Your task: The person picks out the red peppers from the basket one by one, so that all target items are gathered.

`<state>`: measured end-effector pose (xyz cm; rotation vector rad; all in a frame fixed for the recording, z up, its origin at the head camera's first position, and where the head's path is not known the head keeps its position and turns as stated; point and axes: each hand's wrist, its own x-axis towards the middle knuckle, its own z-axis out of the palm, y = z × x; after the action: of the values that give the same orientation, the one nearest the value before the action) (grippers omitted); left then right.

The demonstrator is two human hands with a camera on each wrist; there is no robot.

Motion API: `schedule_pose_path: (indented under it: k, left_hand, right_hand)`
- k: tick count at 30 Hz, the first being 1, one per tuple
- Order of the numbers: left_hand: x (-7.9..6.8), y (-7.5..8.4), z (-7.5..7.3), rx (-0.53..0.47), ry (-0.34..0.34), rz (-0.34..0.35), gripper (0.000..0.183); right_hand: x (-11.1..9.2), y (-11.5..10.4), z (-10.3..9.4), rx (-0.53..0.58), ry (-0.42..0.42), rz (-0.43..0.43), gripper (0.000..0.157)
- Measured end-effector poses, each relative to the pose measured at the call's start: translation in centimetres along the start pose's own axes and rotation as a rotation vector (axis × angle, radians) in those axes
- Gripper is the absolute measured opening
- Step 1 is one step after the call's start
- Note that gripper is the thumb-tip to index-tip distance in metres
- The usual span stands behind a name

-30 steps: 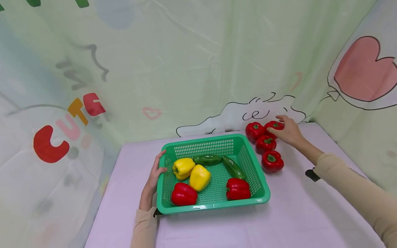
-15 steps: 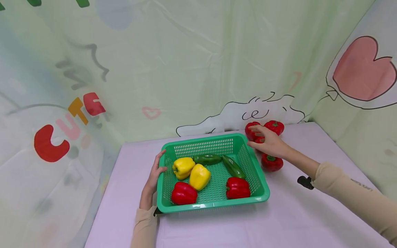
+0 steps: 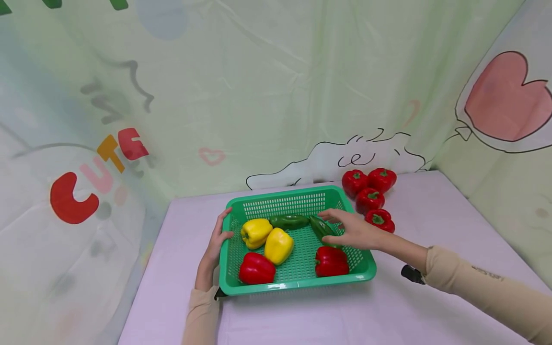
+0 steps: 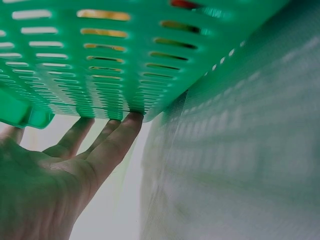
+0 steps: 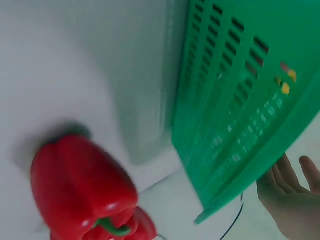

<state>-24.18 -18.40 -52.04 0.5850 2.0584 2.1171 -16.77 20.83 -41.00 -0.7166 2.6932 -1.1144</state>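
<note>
The green plastic basket holds two yellow bell peppers, two red bell peppers and two long green peppers. At its left side, my left hand holds the rim, thumb over the edge; the left wrist view has its fingers against the basket's outer wall. Over the right rim reaches my right hand, fingers spread and slightly bent, above the right-hand long green pepper, partly covering it. Nothing shows between its fingers, and contact with that pepper cannot be told.
Several more red bell peppers stand grouped on the lilac tablecloth, just right of the basket. A red bell pepper also appears beside the basket wall in the right wrist view. A printed curtain hangs behind the table.
My right hand has moved left and nearer, from the loose red bell peppers to over the basket's right part. My left hand, the basket and the peppers have stayed in place.
</note>
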Motion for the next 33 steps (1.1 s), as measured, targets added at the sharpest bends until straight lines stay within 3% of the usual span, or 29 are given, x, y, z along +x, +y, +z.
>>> schedule_pose_path:
  k: [4,12,17,33]
  left_hand:
    - [0.0,0.1,0.0,0.005,0.008,-0.001,0.071]
    - [0.1,0.3,0.0,0.004,0.004,0.002,0.070]
    - [0.0,0.1,0.0,0.008,0.003,-0.001,0.071]
    - [0.0,0.0,0.0,0.001,0.008,-0.006,0.071]
  right_hand:
    - [-0.1,-0.6,1.2,-0.079,-0.090,0.020,0.062]
    - [0.0,-1.0,2.6,-0.200,-0.231,0.157,0.071]
    - [0.0,-1.4,3.2,-0.279,-0.281,0.133,0.069]
    - [0.1,-1.1,3.5,-0.225,-0.269,0.123,0.067]
